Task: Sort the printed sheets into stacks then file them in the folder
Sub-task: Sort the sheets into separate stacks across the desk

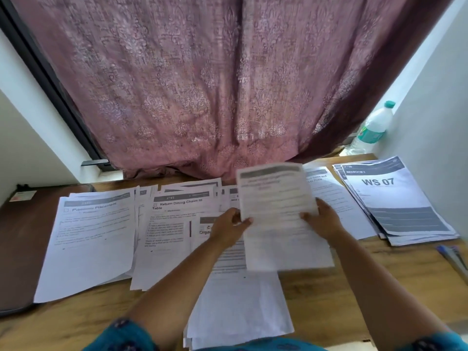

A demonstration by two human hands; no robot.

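Note:
I hold a blurred printed sheet lifted above the middle of the wooden table. My left hand pinches its left edge and my right hand grips its right edge. Under it lies a loose pile of sheets reaching the near edge. A stack headed "Placement" lies at the left, and a stack headed "Return Dining Chairs to Table" is beside it. A stack marked "WS 07" sits at the right, with another sheet next to it. A dark brown folder lies at the far left.
A pink patterned curtain hangs down to the table's back edge. A plastic water bottle stands at the back right against the wall. Pens lie near the right edge. A small card rests on the folder's far corner.

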